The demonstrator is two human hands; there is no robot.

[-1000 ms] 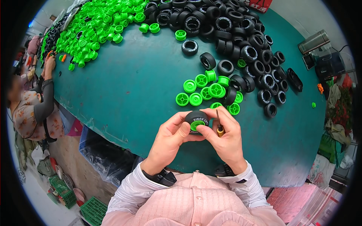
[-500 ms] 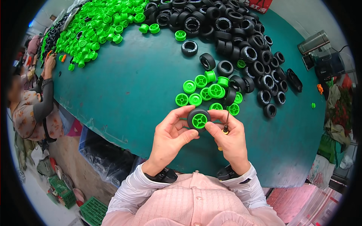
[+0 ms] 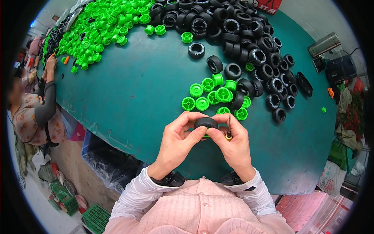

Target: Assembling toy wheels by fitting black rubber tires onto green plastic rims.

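Observation:
A small toy wheel [image 3: 205,123], a black rubber tyre around a green hub, is held edge-on above the table's near side. My left hand [image 3: 175,140] pinches it from the left, with the thumb on the tyre. From the other side my right hand [image 3: 235,146] grips it between thumb and fingers. A thin-shafted tool like a small screwdriver [image 3: 229,135], with a black and yellow handle, is also tucked in my right hand, its shaft pointing up. Little of the green hub shows, just below the tyre. Beyond my fingers lie several loose green hubs [image 3: 223,94].
A large heap of green hubs [image 3: 105,23] covers the far left of the green table [image 3: 136,85]. Black tyres [image 3: 257,56] are piled at the far right, beside a black tray [image 3: 304,83]. A metal flask [image 3: 324,43] stands at right. A co-worker [image 3: 35,105] works at the left edge.
The toy wheel has tipped from hub face toward me to edge-on. My thumbs have come closer together on it, and the tool has shifted slightly left with my right hand.

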